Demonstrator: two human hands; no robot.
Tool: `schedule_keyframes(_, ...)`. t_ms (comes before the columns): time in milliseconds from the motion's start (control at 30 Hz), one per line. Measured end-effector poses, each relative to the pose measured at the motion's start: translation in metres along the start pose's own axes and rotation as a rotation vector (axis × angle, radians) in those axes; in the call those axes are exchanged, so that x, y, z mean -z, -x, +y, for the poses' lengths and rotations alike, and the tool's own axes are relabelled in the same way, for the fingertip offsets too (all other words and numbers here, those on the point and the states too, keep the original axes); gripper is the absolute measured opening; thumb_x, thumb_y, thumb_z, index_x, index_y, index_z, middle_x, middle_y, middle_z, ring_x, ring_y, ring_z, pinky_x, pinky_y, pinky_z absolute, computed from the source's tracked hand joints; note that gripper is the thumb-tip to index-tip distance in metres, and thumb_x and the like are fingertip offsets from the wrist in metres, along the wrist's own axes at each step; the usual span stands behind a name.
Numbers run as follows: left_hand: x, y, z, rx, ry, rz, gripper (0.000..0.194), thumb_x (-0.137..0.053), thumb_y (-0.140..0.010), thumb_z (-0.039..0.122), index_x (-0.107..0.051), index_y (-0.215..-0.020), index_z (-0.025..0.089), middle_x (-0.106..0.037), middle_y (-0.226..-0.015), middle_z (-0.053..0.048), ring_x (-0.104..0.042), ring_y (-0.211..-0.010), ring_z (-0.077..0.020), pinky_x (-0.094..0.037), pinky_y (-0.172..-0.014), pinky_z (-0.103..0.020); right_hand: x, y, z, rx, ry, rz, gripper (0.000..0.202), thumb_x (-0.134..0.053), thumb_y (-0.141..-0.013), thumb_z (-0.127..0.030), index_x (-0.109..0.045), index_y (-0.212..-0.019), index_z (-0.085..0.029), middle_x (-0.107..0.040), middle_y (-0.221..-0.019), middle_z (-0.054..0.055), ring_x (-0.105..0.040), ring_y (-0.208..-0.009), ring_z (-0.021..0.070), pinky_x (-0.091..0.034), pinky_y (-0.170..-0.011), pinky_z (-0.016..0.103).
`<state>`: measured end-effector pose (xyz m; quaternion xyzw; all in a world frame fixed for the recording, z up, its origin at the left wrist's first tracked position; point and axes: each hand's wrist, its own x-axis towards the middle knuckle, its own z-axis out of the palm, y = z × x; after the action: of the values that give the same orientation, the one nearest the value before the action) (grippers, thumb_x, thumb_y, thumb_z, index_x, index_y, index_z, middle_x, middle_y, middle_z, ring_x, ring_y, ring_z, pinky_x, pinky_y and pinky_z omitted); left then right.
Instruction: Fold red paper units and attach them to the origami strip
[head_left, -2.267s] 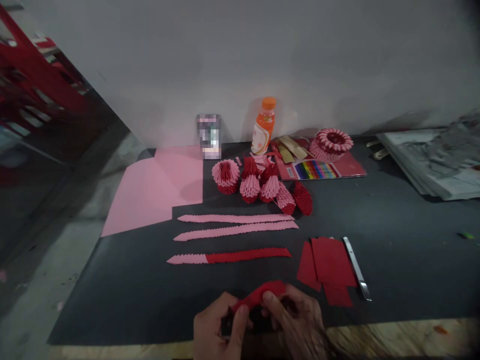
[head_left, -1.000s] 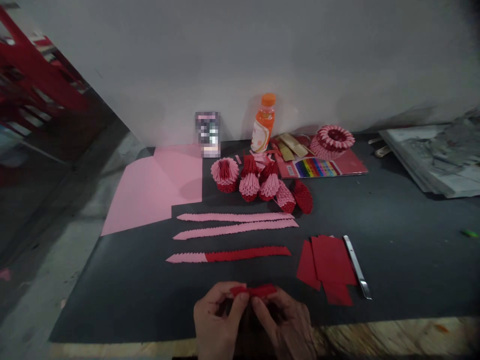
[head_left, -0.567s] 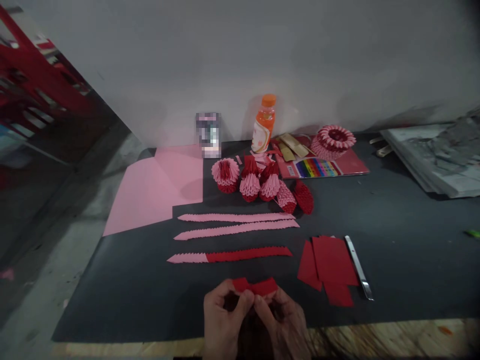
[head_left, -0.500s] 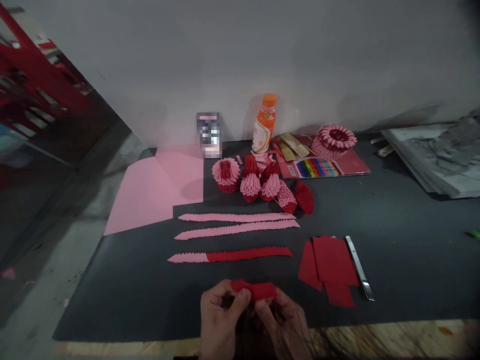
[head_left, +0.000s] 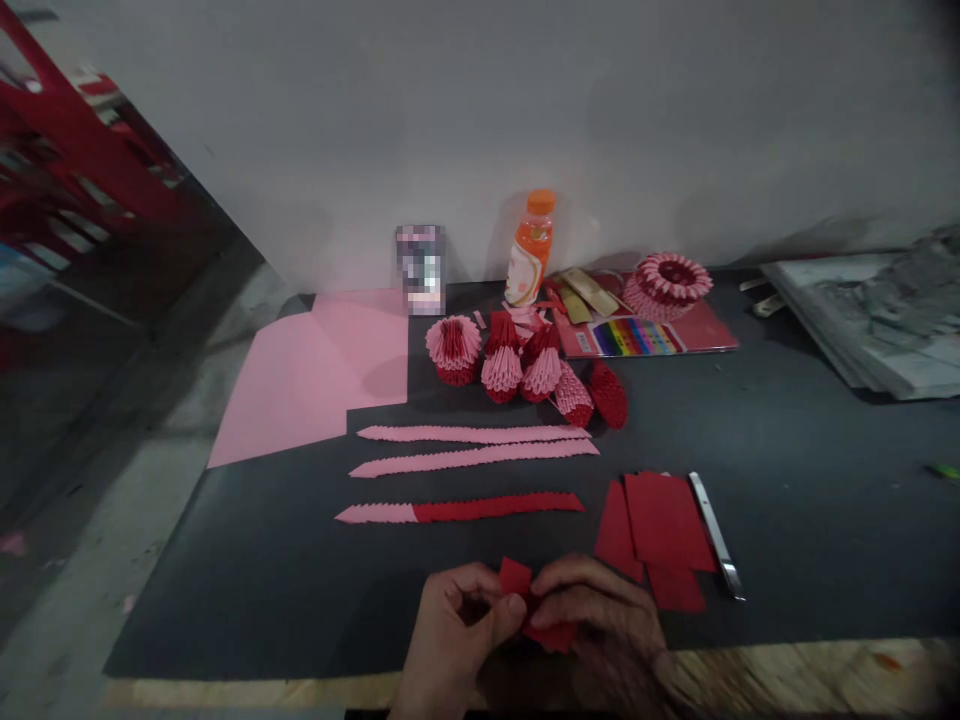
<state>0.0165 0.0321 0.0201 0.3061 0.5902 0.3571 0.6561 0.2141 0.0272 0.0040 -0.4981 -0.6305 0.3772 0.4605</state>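
Between my two hands, over the table's near edge, is a small folded piece of red paper point(head_left: 514, 577). My left hand point(head_left: 461, 625) pinches it, thumb on top. My right hand point(head_left: 600, 612) has its fingers closed on its other side, hiding part of it. To the right lie several red paper pieces point(head_left: 667, 525), with a silver cutter knife point(head_left: 716, 535) alongside. Beyond my hands stretches a pink-and-red strip of interlocked folded paper point(head_left: 465, 508). Two pink strips lie farther back, an upper one point(head_left: 457, 434) and a lower one point(head_left: 465, 460).
At the back stand folded-paper pieces point(head_left: 502, 370), an orange drink bottle point(head_left: 529, 250) and a blurred-out phone point(head_left: 421, 270). Pink sheets point(head_left: 300, 380) cover the left. A red paper pack point(head_left: 705, 338) bears a round paper ring point(head_left: 667, 285). Plastic-covered sheets point(head_left: 862, 310) lie at right.
The red paper has been turned from lying level across both hands to a steeper angle. My right hand has shifted right, its fingers now over the paper.
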Motion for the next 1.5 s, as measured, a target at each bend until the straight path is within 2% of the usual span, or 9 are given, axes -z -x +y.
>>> schedule_keyframes(167,-0.004,0.003,-0.002,-0.072,-0.125,0.11,0.04,-0.094,-0.069,0.063,-0.091,-0.067,0.024,-0.082,-0.064,-0.005,-0.064,-0.063,-0.02,-0.05,-0.063,-0.03,-0.007,-0.003,-0.003,-0.151,-0.091,0.012,0.001,-0.089,-0.09,-0.037,-0.089,-0.089,-0.037,-0.091,-0.09,-0.001,-0.088,-0.079,0.0196,-0.071,-0.074,0.025)
schedule_keyframes(367,0.0,0.0,-0.006,-0.122,-0.17,0.137,0.042,-0.091,-0.071,0.066,-0.089,-0.064,0.024,-0.078,-0.058,-0.003,-0.059,-0.059,-0.019,-0.048,-0.061,-0.03,-0.018,-0.004,-0.004,-0.345,-0.12,0.107,0.019,-0.094,-0.083,-0.047,-0.094,-0.098,-0.036,-0.091,-0.078,0.0,-0.085,-0.065,0.0189,-0.068,-0.062,0.022)
schedule_keyframes(633,0.001,0.001,-0.002,-0.132,-0.192,0.099,0.041,-0.092,-0.069,0.063,-0.086,-0.067,0.022,-0.077,-0.06,-0.004,-0.063,-0.06,-0.0204,-0.051,-0.061,-0.031,-0.022,-0.005,-0.009,-0.407,-0.149,0.152,0.018,-0.094,-0.079,-0.043,-0.094,-0.095,-0.034,-0.086,-0.068,-0.002,-0.083,-0.059,0.0186,-0.066,-0.056,0.021)
schedule_keyframes(833,-0.003,0.001,-0.004,-0.22,-0.256,0.152,0.034,-0.086,-0.08,0.057,-0.081,-0.072,0.024,-0.079,-0.066,-0.003,-0.069,-0.064,-0.0221,-0.054,-0.064,-0.031,-0.029,0.0,-0.004,-0.47,-0.187,0.226,0.023,-0.099,-0.076,-0.052,-0.092,-0.089,-0.033,-0.088,-0.073,0.0,-0.086,-0.068,0.0204,-0.07,-0.065,0.023)
schedule_keyframes(1033,-0.008,0.001,-0.004,-0.302,-0.345,0.202,0.029,-0.082,-0.086,0.05,-0.079,-0.069,0.026,-0.079,-0.063,-0.002,-0.072,-0.06,-0.0237,-0.056,-0.06,-0.031,-0.04,0.006,-0.004,-0.412,-0.18,0.354,0.017,-0.098,-0.077,-0.049,-0.09,-0.083,-0.035,-0.088,-0.072,-0.001,-0.086,-0.065,0.0203,-0.069,-0.061,0.022)
schedule_keyframes(1133,-0.006,-0.002,-0.009,-0.343,-0.371,0.218,0.02,-0.081,-0.086,0.043,-0.084,-0.075,0.028,-0.086,-0.073,-0.004,-0.08,-0.07,-0.0274,-0.062,-0.069,-0.035,-0.04,0.004,-0.006,-0.328,-0.082,0.35,0.01,-0.095,-0.081,-0.046,-0.091,-0.085,-0.038,-0.09,-0.076,-0.002,-0.087,-0.066,0.0233,-0.073,-0.065,0.027)
schedule_keyframes(1233,-0.005,-0.006,-0.027,-0.454,-0.385,0.265,0.023,-0.074,-0.092,0.045,-0.085,-0.079,0.029,-0.088,-0.08,-0.005,-0.081,-0.071,-0.0268,-0.063,-0.072,-0.036,-0.036,-0.001,-0.01,-0.171,0.007,0.29,0.007,-0.091,-0.086,-0.038,-0.092,-0.093,-0.041,-0.092,-0.081,-0.003,-0.088,-0.068,0.0241,-0.076,-0.069,0.031)
schedule_keyframes(1367,-0.007,-0.005,-0.049,-0.594,-0.332,0.308,0.033,-0.072,-0.094,0.054,-0.073,-0.072,0.03,-0.071,-0.064,0.0,-0.066,-0.057,-0.0214,-0.048,-0.057,-0.032,-0.032,-0.002,-0.014,-0.021,0.007,0.236,0.02,-0.082,-0.09,-0.023,-0.088,-0.088,-0.042,-0.086,-0.073,-0.006,-0.084,-0.062,0.0208,-0.071,-0.061,0.028)
schedule_keyframes(1500,-0.007,0.002,-0.048,-0.645,-0.249,0.259,0.033,-0.072,-0.095,0.056,-0.067,-0.074,0.031,-0.065,-0.067,0.001,-0.062,-0.062,-0.0219,-0.046,-0.06,-0.034,-0.03,0.002,-0.014,0.036,-0.006,0.229,0.033,-0.075,-0.092,-0.014,-0.085,-0.095,-0.045,-0.085,-0.073,-0.007,-0.082,-0.061,0.0212,-0.071,-0.06,0.032)
